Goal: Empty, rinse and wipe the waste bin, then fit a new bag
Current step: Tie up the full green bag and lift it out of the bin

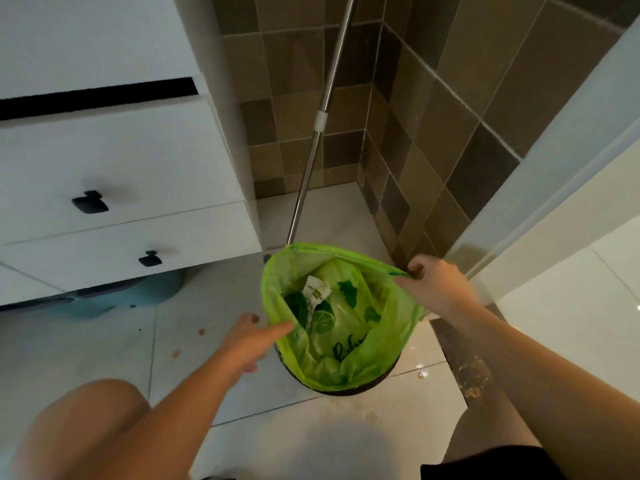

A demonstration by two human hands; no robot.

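Green plastic is what we are working with: the bag still lines the waste bin, which stands on the pale floor tiles just in front of our knees, beside the white drawer unit and the foot of a leaning metal pole. Our right hand pinches the bag's rim at the far right side, fingers curled on the hem. Our left hand has its fingers extended, one fingertip touching the near left rim, gripping nothing yet. The two hands sit on opposite sides of the mouth, so we judge that the lift goes straight up once the left takes hold. Inside lie a lime-printed bag and crumpled paper; only a dark sliver of bin shows below.
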